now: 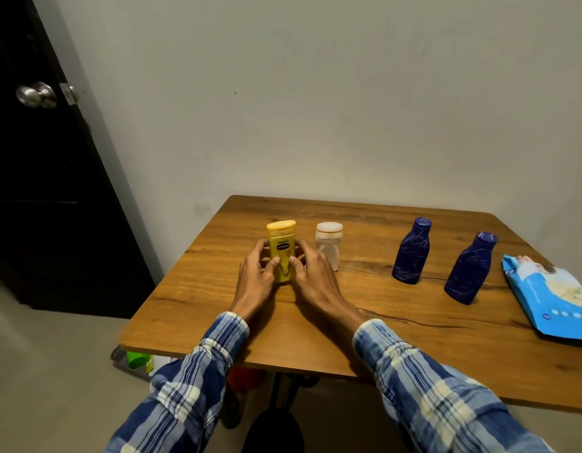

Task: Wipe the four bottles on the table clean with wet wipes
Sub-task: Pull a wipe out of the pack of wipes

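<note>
Your left hand (257,275) and right hand (310,273) both close around the yellow bottle (282,253), which stands upright on the wooden table (348,318) toward its left side. Your left fingers (261,253) wrap the bottle's left side and your right fingers (306,256) wrap its right side, with both thumbs pressed against the front below the dark label. The bottle's flat cap points up and its base appears to rest on the tabletop.

Just to the right of the yellow bottle stands a white bottle (328,245) with a gold-rimmed lid, close to your right hand; you cannot tell whether your knuckles touch it. Further right, well apart from your hands, two dark blue bottles stand upright: the nearer-to-centre blue bottle (411,251) and the outer blue bottle (469,269), each covered in pale scribbled marks. At the table's right edge lies a blue pack of wet wipes (551,292), flat on the surface, partly cut off by the frame.

Your plaid sleeves (423,380) reach in from below. A dark door (37,158) with a metal knob stands to the left of the grey wall.
</note>
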Demonstrator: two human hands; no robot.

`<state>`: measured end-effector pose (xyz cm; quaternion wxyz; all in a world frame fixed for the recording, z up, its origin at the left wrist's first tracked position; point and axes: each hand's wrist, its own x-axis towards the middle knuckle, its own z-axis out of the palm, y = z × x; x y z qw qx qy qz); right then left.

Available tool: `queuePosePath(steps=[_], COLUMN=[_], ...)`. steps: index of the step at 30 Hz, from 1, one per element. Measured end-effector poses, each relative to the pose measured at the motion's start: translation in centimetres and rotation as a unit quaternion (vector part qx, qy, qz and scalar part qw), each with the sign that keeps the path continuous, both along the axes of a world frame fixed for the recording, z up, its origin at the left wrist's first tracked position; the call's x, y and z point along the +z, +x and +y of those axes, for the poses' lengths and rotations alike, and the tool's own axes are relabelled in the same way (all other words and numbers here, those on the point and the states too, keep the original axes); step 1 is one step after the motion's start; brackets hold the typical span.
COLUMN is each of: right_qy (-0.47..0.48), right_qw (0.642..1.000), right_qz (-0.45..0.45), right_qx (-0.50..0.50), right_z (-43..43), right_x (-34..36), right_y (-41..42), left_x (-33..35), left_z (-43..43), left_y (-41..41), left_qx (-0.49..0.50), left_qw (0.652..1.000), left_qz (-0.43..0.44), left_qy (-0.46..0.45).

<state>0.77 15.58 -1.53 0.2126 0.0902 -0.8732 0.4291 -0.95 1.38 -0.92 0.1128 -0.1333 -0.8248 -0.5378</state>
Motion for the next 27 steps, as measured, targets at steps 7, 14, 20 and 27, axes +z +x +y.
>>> queuePosePath(steps=[7, 14, 20, 27], right_qy=[-0.033, -0.04, -0.053, -0.057], right_qw=[0.999, 0.996, 0.994, 0.992], right_qz=[0.029, 0.028, 0.011, -0.016], right_qx=[-0.018, -0.07, -0.093, -0.111], right_z=[5.0, 11.4, 15.3, 17.9], right_x=[0.5, 0.5, -0.5, -1.1], right_y=[3.6, 8.1, 10.7, 12.5], left_x=[0.9, 0.2, -1.0, -1.6], left_z=[4.3, 10.5, 14.7, 17.2], left_y=[2.2, 4.7, 6.4, 7.5], left_qx=[-0.082, -0.153, -0.203, -0.219], left_qw=[0.996, 0.987, 0.977, 0.974], left_qz=[0.026, 0.013, -0.023, -0.032], left_qy=[0.019, 0.04, 0.061, 0.057])
